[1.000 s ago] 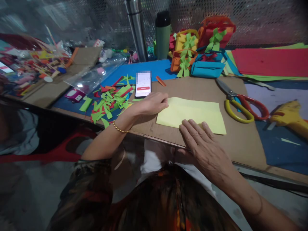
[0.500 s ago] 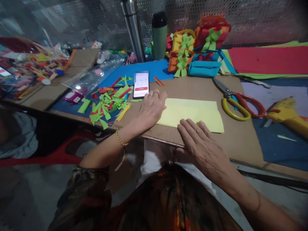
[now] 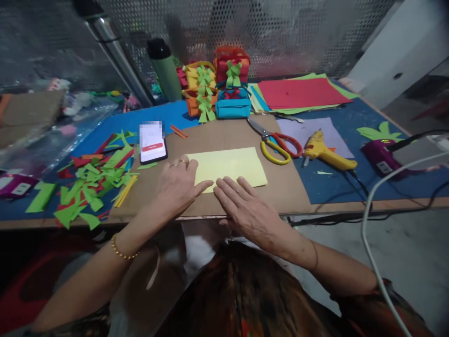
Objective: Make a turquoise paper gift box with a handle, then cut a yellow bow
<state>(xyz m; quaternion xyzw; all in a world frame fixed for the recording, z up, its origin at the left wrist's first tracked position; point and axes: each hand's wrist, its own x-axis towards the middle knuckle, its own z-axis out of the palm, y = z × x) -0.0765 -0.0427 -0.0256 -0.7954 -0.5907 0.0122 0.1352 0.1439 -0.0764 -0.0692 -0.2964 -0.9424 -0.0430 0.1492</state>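
A folded sheet of pale yellow paper (image 3: 231, 164) lies flat on a brown cardboard sheet (image 3: 287, 189) at the front of the table. My left hand (image 3: 177, 185) rests over the paper's left end, its thumb stretched along the near edge. On that same near edge, my right hand (image 3: 242, 203) lies flat with fingers extended. The two hands are close together but apart. Just beyond my left hand is a phone (image 3: 153, 145) with a lit screen. Scissors (image 3: 275, 142) with one red and one yellow handle lie to the right of the paper.
Green and red paper scraps (image 3: 93, 180) are heaped on the left. Small paper bags (image 3: 233, 105) with bows stand at the back, beside a green bottle (image 3: 166, 70) and a steel flask (image 3: 115, 56). A yellow glue gun (image 3: 328, 152) and a white cable (image 3: 368, 229) are on the right.
The view has turned to the right, bringing the table's right end into sight. My left thumb now stretches along the paper's near edge, and the hands are nearer each other.
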